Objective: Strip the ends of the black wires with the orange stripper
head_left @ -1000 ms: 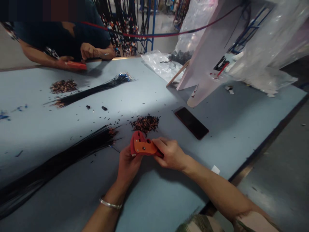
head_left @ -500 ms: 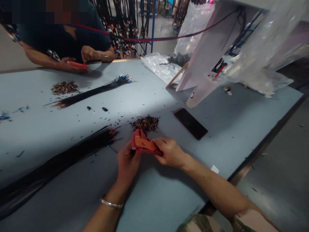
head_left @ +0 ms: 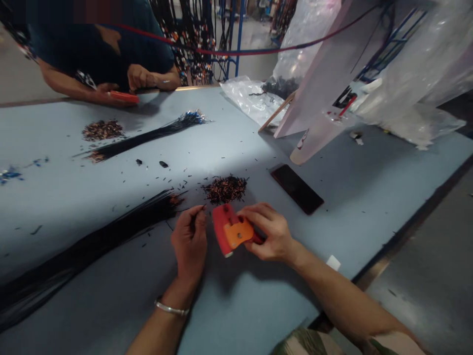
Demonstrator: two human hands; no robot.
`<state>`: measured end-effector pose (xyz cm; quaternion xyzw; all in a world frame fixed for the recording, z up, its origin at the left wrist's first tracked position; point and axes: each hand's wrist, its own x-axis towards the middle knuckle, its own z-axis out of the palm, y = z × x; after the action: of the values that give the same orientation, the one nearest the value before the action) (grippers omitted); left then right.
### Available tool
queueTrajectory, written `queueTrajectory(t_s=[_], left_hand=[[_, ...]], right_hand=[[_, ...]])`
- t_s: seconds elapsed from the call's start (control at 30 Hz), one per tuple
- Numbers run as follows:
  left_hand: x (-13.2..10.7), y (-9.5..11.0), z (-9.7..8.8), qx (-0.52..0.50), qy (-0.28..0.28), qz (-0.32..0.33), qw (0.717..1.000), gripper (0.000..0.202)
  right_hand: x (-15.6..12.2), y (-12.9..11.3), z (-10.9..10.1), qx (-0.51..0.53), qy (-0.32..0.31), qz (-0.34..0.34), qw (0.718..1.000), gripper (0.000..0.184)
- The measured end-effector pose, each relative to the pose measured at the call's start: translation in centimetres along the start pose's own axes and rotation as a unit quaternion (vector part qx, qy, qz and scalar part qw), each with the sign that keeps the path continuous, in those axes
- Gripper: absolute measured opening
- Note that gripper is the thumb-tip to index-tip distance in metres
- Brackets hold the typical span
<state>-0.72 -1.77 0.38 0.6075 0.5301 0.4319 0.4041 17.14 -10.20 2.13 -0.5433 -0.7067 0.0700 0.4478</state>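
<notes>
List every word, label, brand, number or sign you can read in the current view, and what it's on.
No readable text.
Pale cup: red print on its side, too small and blurred to make out.
Co-worker's dark shirt: pale marks against it, too blurred to tell if lettering.
Red-and-orange hand tool in the right hand: no legible marking.
Phone: dark face, nothing legible.

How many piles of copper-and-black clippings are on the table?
2. The near pile lies just beyond the red-and-orange tool in the right hand; the far pile lies behind the farther wire bundle. Others could be outside the picture.
</notes>
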Motion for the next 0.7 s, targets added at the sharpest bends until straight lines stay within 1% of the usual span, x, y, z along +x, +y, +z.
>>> queueTrajectory(t_s=[0.07,0.1,0.13,0.2,0.27,0.33,0.43,0.47,0.5,0.53,0.63,0.7], left_hand=[[0.0,-0.1,0.0,0.034,0.005,0.056,0.998,0.019],[0.1,-0.1,0.0,0.040,0.003,0.074,0.996,0.018],[0.1,0.0,0.1,0.038,-0.001,0.081,0.996,0.018],[0.1,0.1,0.1,0.025,-0.016,0.070,0.997,0.018],[0.1,0.3,0.1,0.024,-0.028,0.052,0.998,0.019],[0.1,0.5,0.0,0.038,-0.027,0.047,0.998,0.019],[0.0,0.7,-0.1,0.061,-0.026,0.044,0.997,0.020],[0.0,0.8,-0.2,0.061,-0.027,0.046,0.997,0.021],[0.0,0.9,-0.2,0.057,-0.029,0.049,0.997,0.021],[-0.1,1.0,-0.2,0.048,-0.031,0.054,0.997,0.020],[-0.4,1.2,-0.3,0.004,-0.065,0.067,0.996,0.018],[-0.6,1.2,-0.3,-0.039,-0.092,0.056,0.993,0.018]], right_hand=[[0.2,-0.1,-0.8,0.091,0.023,0.102,0.990,0.039],[0.3,-0.1,-1.0,0.153,0.020,0.154,0.976,0.038],[0.3,-0.1,-1.1,0.220,0.011,0.200,0.955,0.037],[0.1,0.1,-1.0,0.352,-0.020,0.262,0.898,0.039],[0.0,0.3,-0.6,0.449,-0.040,0.301,0.840,0.040],[0.0,0.4,-0.3,0.521,-0.044,0.329,0.786,0.040],[0.1,0.2,-0.1,0.615,-0.040,0.344,0.709,0.044],[0.1,0.1,-0.2,0.636,-0.043,0.349,0.687,0.046],[0.2,0.0,-0.2,0.650,-0.050,0.353,0.671,0.048],[0.1,-0.2,-0.2,0.657,-0.058,0.358,0.661,0.049],[-0.1,-0.5,0.0,0.659,-0.097,0.368,0.648,0.052],[-0.3,-0.6,0.3,0.667,-0.138,0.365,0.635,0.050]])
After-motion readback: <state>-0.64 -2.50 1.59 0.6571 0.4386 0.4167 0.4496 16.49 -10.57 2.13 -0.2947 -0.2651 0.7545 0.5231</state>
